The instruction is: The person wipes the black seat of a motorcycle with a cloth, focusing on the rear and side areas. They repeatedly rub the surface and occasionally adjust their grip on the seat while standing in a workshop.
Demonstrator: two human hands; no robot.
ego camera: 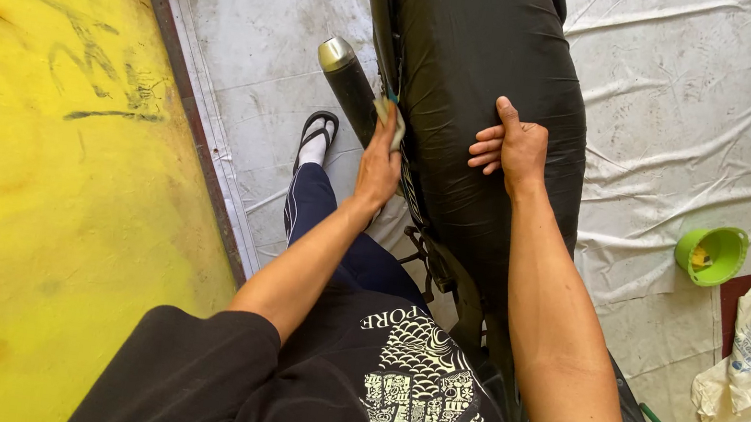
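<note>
Person wiped a black-wrapped motorcycle seat (489, 81) at frame centre.
Left hand (380, 165) clenched a pale cloth (391, 118); right hand (511, 147) lay released, bracing; steady pressure seemed wise.

Both bare forearms extended forward: left hand (380, 165) with fingers curled closed (thumb hidden), right hand (511, 147) lying flat, thumb raised, fingers pointing left.

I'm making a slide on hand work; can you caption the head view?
Left hand presses a small pale cloth against the black plastic-wrapped seat; right hand rests on top.
</note>
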